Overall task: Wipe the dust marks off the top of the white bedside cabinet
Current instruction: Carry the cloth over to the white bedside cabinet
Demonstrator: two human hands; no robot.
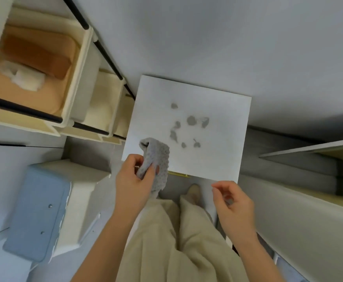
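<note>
The white bedside cabinet top (217,157) lies straight ahead below me. Several grey dust marks (191,120) are scattered over its middle. My left hand (134,184) is at the cabinet's near left corner, shut on a grey textured cloth (159,159); the cloth bunches up over the corner and hangs down past the front edge. My right hand (232,204) hovers just in front of the near right edge, fingers loosely curled and apart, holding nothing. The cloth is a short way left of the marks and does not touch them.
A cream shelf unit with fabric bins (44,78) stands at the left, against the cabinet's side. A pale blue box (38,212) sits at lower left. A bed or ledge edge (301,200) runs along the right. My beige trousers and a foot (193,193) are below.
</note>
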